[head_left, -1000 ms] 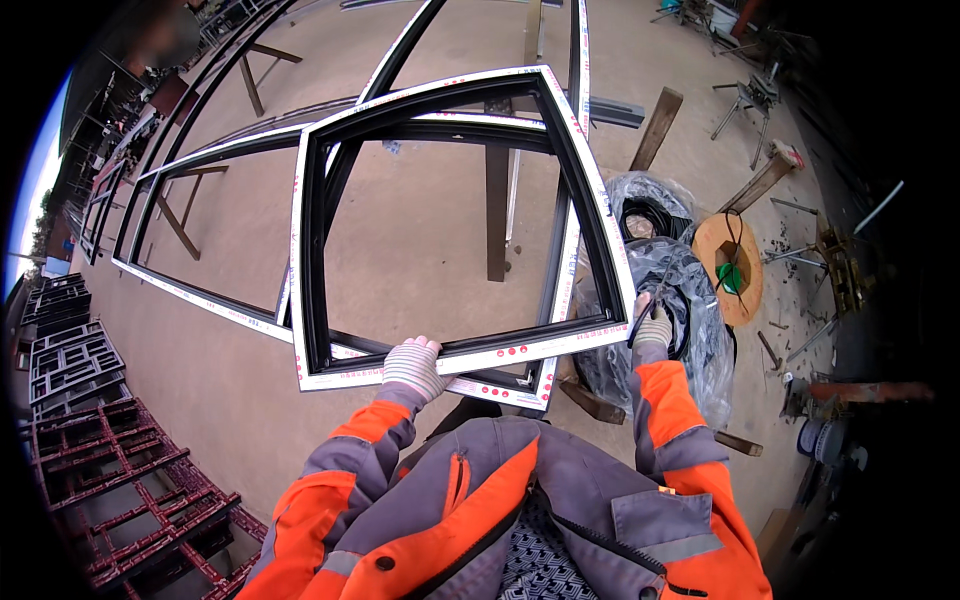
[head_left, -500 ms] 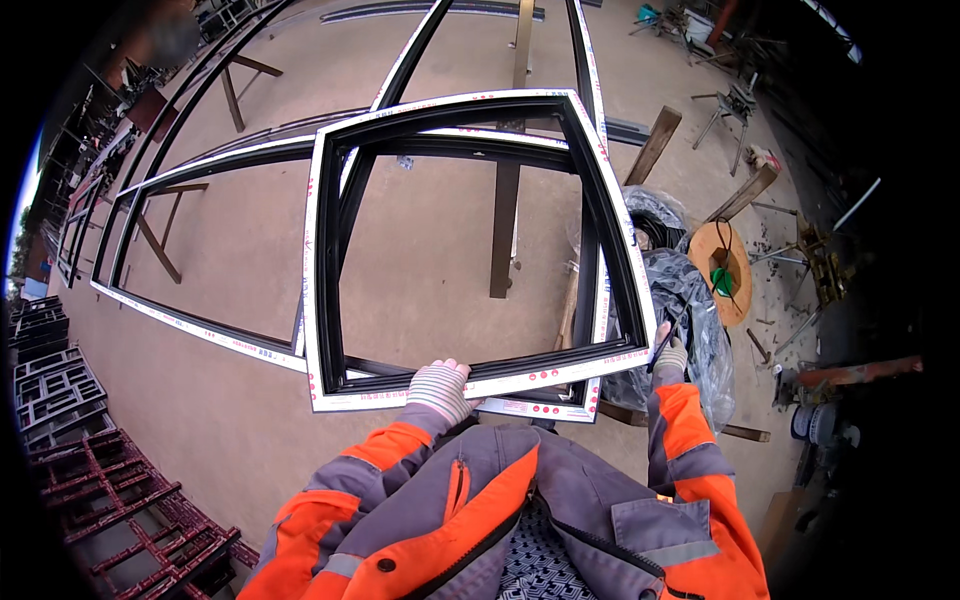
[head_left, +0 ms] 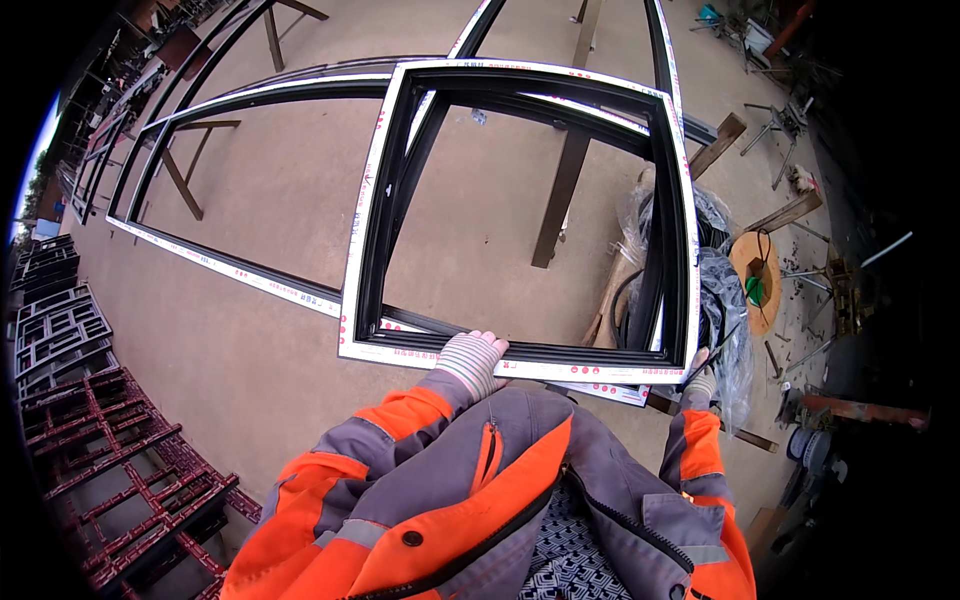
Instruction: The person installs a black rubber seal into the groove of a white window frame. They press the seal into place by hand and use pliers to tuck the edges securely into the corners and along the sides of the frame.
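Note:
A square black window frame [head_left: 363, 210] with white, printed protective film lies on top of a larger frame of the same make [head_left: 240, 268]. Along its near bar, my left hand [head_left: 470, 362], in a striped fingerless glove, has its fingers closed over the edge. My right hand [head_left: 701, 378] is at the near right corner, thumb up and fingers closed against it; that corner partly hides them. Just under the near bar, a filmed corner of the lower frame [head_left: 610, 391] sticks out towards me.
Wooden posts [head_left: 565, 200] stand under and beside the frames. To the right are black coils in clear plastic [head_left: 735, 300], an orange-tan disc [head_left: 762, 300] and a metal stand [head_left: 780, 130]. Dark red grilles [head_left: 130, 465] and white-faced lattice panels [head_left: 65, 330] lie at left.
The upper window frame has turned clockwise over the lower one, its far side swinging right, with both hands staying on it. My view has shifted, so the surroundings appear further right and up.

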Demonstrator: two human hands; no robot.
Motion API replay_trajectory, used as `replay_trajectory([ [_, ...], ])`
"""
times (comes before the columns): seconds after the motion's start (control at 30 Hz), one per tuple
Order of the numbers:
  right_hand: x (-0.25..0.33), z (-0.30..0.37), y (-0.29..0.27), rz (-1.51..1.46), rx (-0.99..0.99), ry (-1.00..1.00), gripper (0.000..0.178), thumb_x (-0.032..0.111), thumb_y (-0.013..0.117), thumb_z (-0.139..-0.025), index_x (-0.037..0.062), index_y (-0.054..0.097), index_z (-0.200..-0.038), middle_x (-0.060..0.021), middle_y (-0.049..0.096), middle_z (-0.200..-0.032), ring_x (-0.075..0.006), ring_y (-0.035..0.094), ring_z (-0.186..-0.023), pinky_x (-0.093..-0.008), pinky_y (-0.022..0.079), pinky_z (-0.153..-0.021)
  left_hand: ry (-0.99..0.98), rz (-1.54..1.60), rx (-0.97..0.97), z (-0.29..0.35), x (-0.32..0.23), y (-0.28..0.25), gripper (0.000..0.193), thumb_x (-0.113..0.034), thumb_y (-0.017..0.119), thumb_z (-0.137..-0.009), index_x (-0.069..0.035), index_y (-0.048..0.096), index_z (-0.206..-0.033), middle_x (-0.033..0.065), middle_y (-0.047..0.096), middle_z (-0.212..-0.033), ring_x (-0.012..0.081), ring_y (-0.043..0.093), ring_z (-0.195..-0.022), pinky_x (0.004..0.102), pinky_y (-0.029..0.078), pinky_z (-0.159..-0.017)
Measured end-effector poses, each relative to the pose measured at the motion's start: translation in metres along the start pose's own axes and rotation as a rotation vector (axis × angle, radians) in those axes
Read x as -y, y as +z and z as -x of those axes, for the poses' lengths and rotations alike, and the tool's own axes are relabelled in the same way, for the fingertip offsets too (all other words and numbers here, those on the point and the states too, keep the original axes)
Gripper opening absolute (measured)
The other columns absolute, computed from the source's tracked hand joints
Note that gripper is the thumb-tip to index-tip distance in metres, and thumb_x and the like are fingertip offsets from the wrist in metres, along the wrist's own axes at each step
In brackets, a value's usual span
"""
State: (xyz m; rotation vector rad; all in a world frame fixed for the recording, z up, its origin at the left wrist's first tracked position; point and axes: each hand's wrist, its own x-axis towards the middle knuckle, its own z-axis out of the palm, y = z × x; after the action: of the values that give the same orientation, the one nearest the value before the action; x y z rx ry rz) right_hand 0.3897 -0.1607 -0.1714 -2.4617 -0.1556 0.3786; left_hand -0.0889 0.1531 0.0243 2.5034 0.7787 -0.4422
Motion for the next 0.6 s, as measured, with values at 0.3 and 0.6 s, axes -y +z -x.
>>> replay_trajectory([
  [0.3, 0.071, 0.052, -0.011, 0.132, -0.007, -0.030, 0.083, 0.073, 0.047, -0.092, -0.0026, 0.072, -0.112, -0.0189, 0.075, -0.098, -0.0342, 0.071, -0.092, -0.0430, 0.053, -0.082, -0.123, -0.048, -0.094, 0.016, -0.003, 0.001, 0.061, -0.050, 0.077, -0.073, -0.010, 0.067, -0.118, 0.0125, 0.067, -0.110, 0.0294, 0.063, -0.109, 0.0416, 0.047, -0.099],
  [0.6, 0.061, 0.048, -0.002, -0.063, 0.110, -0.121, 0.087, 0.078, 0.041, -0.092, -0.0006, 0.072, -0.115, -0.0175, 0.075, -0.099, -0.0310, 0.070, -0.093, -0.0412, 0.051, -0.084, -0.280, -0.034, -0.249, 0.024, -0.019, 0.018, 0.064, -0.043, 0.082, -0.069, -0.010, 0.065, -0.121, 0.0110, 0.065, -0.118, 0.0271, 0.058, -0.119, 0.0453, 0.031, -0.117],
])
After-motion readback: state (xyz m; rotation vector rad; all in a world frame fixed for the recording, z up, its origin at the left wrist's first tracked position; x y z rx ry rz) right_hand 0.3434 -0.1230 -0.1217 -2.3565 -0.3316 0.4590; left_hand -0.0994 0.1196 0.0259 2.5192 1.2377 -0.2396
